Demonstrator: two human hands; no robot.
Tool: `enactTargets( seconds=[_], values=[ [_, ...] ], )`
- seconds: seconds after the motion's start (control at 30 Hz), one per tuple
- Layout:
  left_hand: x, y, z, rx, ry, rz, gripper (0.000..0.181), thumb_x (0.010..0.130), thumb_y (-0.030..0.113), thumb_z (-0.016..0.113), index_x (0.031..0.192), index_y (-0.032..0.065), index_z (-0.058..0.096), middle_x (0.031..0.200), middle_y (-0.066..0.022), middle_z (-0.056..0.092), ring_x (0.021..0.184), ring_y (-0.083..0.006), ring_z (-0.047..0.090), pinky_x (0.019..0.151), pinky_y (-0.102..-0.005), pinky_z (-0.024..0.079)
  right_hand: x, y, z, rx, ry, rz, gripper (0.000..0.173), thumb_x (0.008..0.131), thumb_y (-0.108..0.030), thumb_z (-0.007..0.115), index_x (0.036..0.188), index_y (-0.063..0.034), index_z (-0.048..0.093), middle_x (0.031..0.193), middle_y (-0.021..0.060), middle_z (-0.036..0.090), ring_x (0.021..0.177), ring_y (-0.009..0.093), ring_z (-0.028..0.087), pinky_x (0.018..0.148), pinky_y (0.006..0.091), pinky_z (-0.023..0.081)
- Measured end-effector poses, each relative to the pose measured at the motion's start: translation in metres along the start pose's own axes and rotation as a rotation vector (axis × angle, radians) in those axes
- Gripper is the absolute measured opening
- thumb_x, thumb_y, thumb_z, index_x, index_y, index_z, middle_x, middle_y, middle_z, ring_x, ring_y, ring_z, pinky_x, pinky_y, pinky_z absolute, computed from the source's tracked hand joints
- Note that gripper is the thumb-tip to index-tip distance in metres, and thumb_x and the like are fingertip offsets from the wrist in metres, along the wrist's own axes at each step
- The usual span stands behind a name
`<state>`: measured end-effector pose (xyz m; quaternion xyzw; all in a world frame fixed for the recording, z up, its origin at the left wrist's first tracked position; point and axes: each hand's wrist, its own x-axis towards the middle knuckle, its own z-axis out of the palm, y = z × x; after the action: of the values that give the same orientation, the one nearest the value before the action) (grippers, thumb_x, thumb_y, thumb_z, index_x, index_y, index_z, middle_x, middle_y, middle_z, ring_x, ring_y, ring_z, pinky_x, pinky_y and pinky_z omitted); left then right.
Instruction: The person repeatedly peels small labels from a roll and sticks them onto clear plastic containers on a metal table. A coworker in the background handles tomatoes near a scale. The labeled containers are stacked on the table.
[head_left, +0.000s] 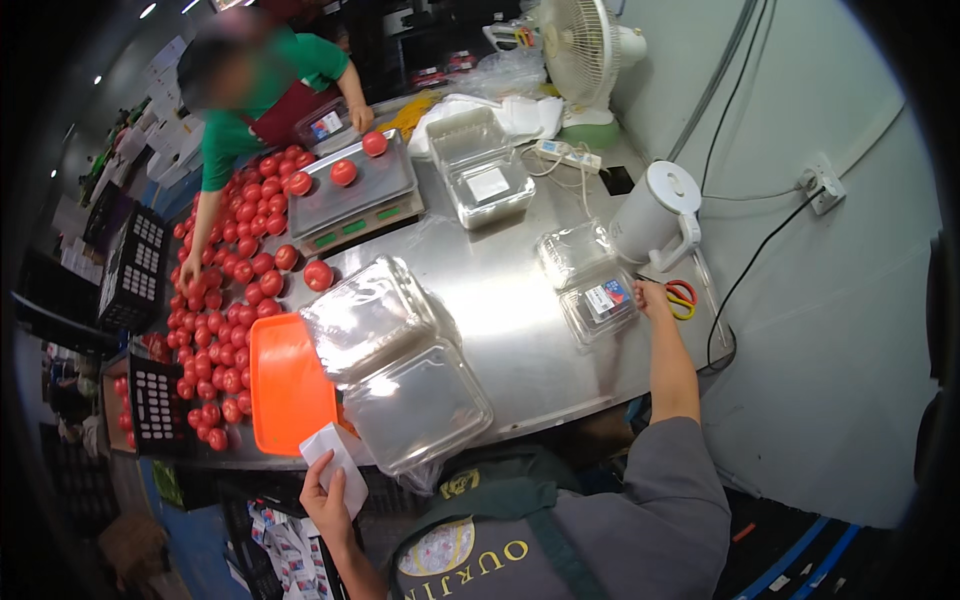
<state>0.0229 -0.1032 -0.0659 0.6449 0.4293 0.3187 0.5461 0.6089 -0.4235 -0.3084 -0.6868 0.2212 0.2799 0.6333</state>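
My left hand (328, 491) grips a folded white sheet (335, 465) at the near edge of the steel table. At the right, my right hand (651, 296) touches the edge of a small clear plastic clamshell box (598, 306) that bears a printed label; its lid lies open. Whether the fingers close on the rim cannot be told. Scissors (681, 299) with red and yellow handles lie just right of that hand. A large stack of open clear clamshell boxes (416, 405) stands between my hands, beside an orange plastic tray (289, 386).
Many tomatoes (244, 268) cover the table's left side, by a black crate (157, 397). Across the table a co-worker (259, 97) reaches into them beside a weighing scale (352, 187). A white kettle (656, 214), power strip (568, 155) and fan (592, 52) stand at the right.
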Motion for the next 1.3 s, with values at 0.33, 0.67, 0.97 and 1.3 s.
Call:
enactTargets(
  seconds=[0.33,0.67,0.97,1.3],
  values=[
    [0.014,0.021,-0.012,0.272,-0.001,0.193,0.056,0.072,0.003,0.065,0.126,0.0013,0.050,0.119,-0.0156,0.053,0.113,-0.0264,0.050,0.098,-0.0334,0.037,-0.051,0.078,0.019,-0.727,0.020,-0.510,0.010,0.081,-0.013,0.057,0.078,-0.0036,0.056,0.067,0.0065,0.056,0.058,0.016,0.056,0.051,0.0277,0.045],
    [0.013,0.048,-0.074,-0.385,-0.085,-0.030,0.059,0.077,-0.002,0.062,0.133,-0.0006,0.043,0.117,-0.0135,0.057,0.104,-0.0177,0.058,0.088,-0.0279,0.047,-0.475,0.034,0.252,-0.009,-1.246,-0.963,0.011,0.080,0.000,0.063,0.089,-0.0030,0.058,0.105,0.0104,0.058,0.089,0.016,0.055,0.081,0.0267,0.043],
    [0.005,0.058,-0.140,-0.539,0.097,0.006,0.051,0.084,-0.004,0.056,0.133,-0.0013,0.043,0.113,-0.0131,0.059,0.098,-0.0157,0.060,0.085,-0.0287,0.051,-0.552,0.160,0.378,0.140,-1.669,-0.342,0.030,0.080,0.003,0.067,0.096,-0.0089,0.044,0.095,0.0005,0.056,0.094,0.008,0.053,0.084,0.0258,0.044],
    [0.003,0.023,-0.183,-0.247,0.017,0.037,0.032,0.090,0.006,0.055,0.120,-0.0026,0.058,0.103,-0.0070,0.063,0.089,-0.0077,0.057,0.079,-0.0213,0.046,-0.575,0.177,0.398,-0.066,-1.521,-0.677,0.022,0.081,0.005,0.064,0.102,0.0001,0.058,0.090,0.0042,0.061,0.081,0.009,0.058,0.072,0.0229,0.048]
  ],
)
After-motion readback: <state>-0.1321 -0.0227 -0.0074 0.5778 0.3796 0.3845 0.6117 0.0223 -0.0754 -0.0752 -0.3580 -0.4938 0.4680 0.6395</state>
